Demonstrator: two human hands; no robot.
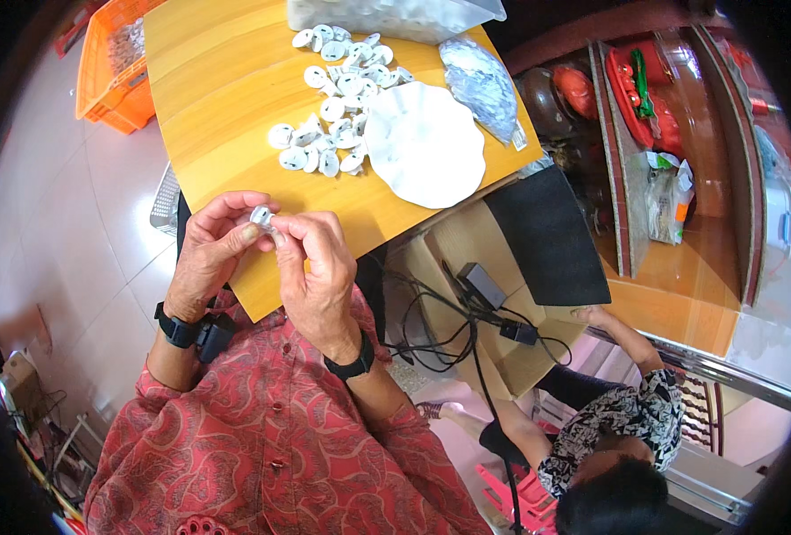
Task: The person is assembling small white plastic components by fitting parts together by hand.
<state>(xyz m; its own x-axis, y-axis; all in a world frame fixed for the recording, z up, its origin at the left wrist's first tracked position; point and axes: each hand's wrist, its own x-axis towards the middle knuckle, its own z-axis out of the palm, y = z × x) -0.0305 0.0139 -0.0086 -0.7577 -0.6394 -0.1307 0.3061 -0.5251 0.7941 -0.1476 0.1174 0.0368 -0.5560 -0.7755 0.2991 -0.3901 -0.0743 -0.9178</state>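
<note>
Over the near corner of the wooden table (221, 116), my left hand (206, 254) pinches a small white round plastic piece (260, 215) between thumb and fingertips. My right hand (313, 272) is closed against the same piece from the other side, its thumb and forefinger at the edge; whether it grips a second small part is hidden. Farther up the table lie many similar white plastic pieces (331, 109), loosely heaped, some with dark slots in their round faces. Right of them rests a white wavy-edged sheet or dish (426, 147).
A translucent bin (395, 20) stands at the table's far edge beside a clear bag (477, 85) of small parts. Black cables with adapters (480, 285) hang over an open carton (538, 352). Another person (622, 428) sits at lower right. An orange crate (119, 94) is at left.
</note>
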